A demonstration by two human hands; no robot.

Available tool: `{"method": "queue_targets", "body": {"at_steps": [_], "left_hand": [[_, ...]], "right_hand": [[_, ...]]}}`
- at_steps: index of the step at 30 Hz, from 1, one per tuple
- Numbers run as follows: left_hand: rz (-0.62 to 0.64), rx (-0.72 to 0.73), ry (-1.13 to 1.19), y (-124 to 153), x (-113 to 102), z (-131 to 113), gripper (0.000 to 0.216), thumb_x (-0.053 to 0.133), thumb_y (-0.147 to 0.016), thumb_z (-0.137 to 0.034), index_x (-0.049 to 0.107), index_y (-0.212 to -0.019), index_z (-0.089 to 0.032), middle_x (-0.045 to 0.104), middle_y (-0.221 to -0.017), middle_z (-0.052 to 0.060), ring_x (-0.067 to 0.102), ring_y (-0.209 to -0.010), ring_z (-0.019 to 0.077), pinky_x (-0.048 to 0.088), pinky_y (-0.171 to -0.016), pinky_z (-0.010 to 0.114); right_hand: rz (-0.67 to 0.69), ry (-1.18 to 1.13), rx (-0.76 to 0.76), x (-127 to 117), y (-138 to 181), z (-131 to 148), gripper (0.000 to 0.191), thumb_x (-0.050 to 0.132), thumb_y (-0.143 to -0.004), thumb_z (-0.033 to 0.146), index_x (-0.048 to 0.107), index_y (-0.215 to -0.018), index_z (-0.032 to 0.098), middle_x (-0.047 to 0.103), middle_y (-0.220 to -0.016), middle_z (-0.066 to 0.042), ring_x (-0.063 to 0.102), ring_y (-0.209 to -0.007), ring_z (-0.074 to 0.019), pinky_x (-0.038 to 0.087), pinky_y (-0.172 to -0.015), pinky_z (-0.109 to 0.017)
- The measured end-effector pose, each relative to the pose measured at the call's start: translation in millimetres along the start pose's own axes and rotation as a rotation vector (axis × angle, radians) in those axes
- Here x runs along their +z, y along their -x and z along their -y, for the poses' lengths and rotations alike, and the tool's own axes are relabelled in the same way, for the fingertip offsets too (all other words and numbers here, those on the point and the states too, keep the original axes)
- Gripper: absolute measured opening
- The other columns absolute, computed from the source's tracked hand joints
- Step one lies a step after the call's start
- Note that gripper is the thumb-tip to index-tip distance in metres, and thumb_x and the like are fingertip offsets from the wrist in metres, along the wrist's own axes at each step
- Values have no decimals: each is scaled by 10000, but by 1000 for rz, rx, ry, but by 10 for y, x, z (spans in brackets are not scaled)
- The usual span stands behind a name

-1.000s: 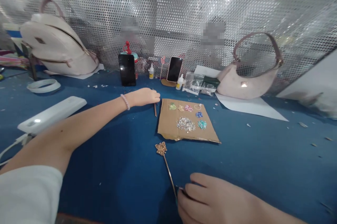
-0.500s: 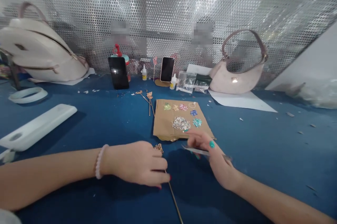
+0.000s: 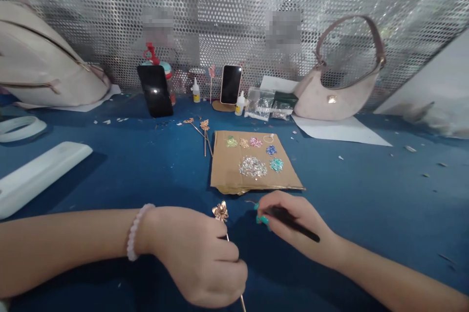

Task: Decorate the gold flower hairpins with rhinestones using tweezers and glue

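Note:
My left hand (image 3: 200, 253), a beaded bracelet at its wrist, is closed round the thin stem of a gold hair stick (image 3: 220, 211). The stick's metal flower top rises above the knuckles, and its lower end comes out below the fingers. To the right, my right hand (image 3: 293, 216), with teal nails, pinches dark tweezers (image 3: 295, 225) whose fine tip points left towards the flower without touching it. Beyond both hands lies a cardboard sheet (image 3: 223, 165) bearing small heaps of coloured rhinestones, with silver rhinestones (image 3: 252, 167) the largest heap and teal rhinestones (image 3: 276, 164) beside it.
More gold hair sticks (image 3: 204, 126) lie left of the cardboard. Behind stand a black phone (image 3: 156, 91), another phone (image 3: 231, 84), glue bottles (image 3: 239, 104) and plastic bags (image 3: 259, 102). A white device (image 3: 46, 175) and tape roll (image 3: 22, 128) are left; a handbag (image 3: 339, 92) is back right.
My right hand has drawn back from the cardboard's edge and turned, its tweezers now nearer the flower. My left hand has shifted slightly down, showing more of the flower. The view has tilted slightly.

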State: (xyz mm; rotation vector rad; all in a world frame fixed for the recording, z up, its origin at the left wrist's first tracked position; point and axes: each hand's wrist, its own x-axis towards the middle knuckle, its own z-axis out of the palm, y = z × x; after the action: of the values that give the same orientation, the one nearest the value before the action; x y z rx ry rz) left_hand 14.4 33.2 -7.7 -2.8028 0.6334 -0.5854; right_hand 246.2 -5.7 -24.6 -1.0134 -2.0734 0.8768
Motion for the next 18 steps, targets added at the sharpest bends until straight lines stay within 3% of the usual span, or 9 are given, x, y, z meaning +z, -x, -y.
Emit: {"method": "queue_targets", "body": {"at_steps": [4, 9, 15, 18], "left_hand": [[-2, -22, 103, -10, 31, 34, 184, 519, -880, -206, 688, -811, -185, 585, -784, 39, 430, -532, 94, 355, -372, 246], [141, -186, 295, 68, 50, 82, 217, 464, -881, -146, 583, -704, -187, 591, -767, 22, 486, -638, 137, 406, -492, 306], [150, -312, 729, 156, 11, 207, 239, 349, -848, -68, 555, -920, -166, 658, -1046, 80, 576, -903, 199, 449, -782, 334], [143, -420, 967, 191, -43, 278, 326, 302, -842, -16, 552, -1002, -152, 633, -1133, 114, 572, -1047, 195, 422, -920, 304]], "right_hand": [[-11, 79, -89, -67, -28, 23, 105, 503, -857, 129, 583, -905, 177, 649, -799, -29, 594, -651, -93, 484, -578, -185], [-20, 157, -177, -101, -51, -1, 131, 521, -841, 106, 596, -911, 188, 668, -749, -11, 607, -631, -83, 483, -588, -168], [-37, 65, -66, -129, -59, 11, 69, 565, -813, 148, 588, -758, 184, 634, -668, 5, 567, -557, -78, 450, -526, -163], [-64, 75, 10, -130, -54, -45, 82, 522, -836, 150, 586, -801, 189, 611, -640, 20, 539, -528, -75, 426, -500, -169]]}}
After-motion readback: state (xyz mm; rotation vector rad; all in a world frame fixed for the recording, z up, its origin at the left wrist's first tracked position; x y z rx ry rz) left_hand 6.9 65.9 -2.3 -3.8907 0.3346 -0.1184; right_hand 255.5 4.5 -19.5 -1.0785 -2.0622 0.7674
